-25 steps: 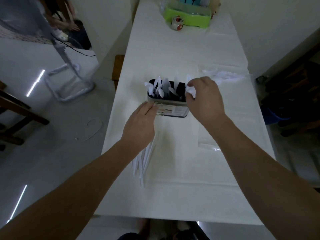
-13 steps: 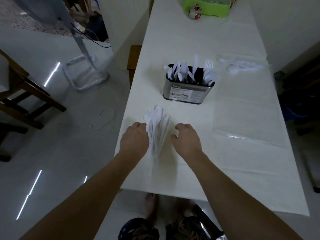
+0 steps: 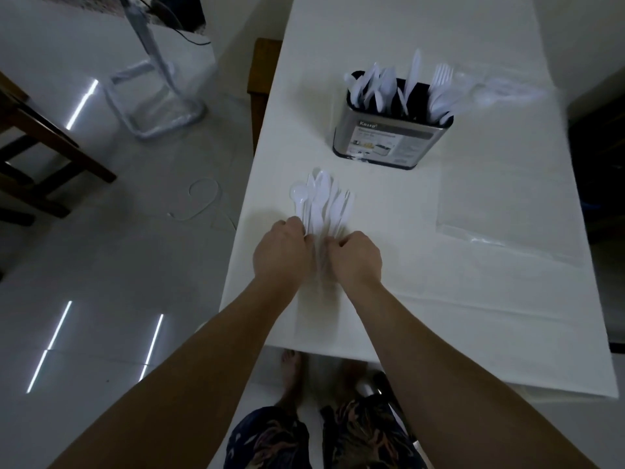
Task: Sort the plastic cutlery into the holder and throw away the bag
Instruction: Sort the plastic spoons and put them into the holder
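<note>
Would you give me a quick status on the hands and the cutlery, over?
Left hand and right hand gripping loose cutlery on table. Holder part filled. Bag flat at right. Path clear.

Landmark: holder [image 3: 392, 137] upright on desk [image 3: 473, 316]. Bare desk strip between holder and loose cutlery pile [image 3: 321, 204] nearer the person, passable. Cutlery stands up out of holder's top, blocking a low approach. Clear bag [image 3: 507, 225] lies flat right of holder, near side. More clear plastic [image 3: 500, 93] just right of holder's rim.
</note>
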Demonstrator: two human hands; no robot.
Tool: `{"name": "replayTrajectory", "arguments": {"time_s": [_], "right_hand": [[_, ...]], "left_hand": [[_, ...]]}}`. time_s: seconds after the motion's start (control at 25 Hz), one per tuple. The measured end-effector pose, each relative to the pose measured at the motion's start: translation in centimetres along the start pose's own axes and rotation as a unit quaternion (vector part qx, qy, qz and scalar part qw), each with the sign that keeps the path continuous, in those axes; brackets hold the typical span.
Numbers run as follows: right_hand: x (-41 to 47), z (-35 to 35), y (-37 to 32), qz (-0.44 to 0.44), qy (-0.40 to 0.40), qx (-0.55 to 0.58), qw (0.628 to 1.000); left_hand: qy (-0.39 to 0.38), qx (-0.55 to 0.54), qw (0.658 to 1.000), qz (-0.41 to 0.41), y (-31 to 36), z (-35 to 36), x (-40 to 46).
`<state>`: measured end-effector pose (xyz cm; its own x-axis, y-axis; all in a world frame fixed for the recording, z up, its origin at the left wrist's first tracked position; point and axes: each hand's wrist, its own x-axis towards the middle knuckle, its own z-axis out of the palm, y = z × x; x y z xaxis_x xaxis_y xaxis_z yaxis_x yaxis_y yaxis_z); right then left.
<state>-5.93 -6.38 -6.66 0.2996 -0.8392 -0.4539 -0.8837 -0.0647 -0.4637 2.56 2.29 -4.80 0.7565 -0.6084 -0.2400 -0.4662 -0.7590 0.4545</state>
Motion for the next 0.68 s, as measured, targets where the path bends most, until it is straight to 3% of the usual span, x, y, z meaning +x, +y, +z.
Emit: {"name": "replayTrajectory", "arguments": {"time_s": [0.2,0.68], "right_hand": [[0.2,-0.4,0.3,0.007,0.011,0.017,1.000],[0.2,-1.9,2.2,0.056,0.031,0.077,0.995]], "left_hand": [[-0.027,-0.007,1.000,0.005,1.0,1.1,1.3],[-0.012,-0.055,0.998,-0.023,1.0,0.9,1.2]]}}
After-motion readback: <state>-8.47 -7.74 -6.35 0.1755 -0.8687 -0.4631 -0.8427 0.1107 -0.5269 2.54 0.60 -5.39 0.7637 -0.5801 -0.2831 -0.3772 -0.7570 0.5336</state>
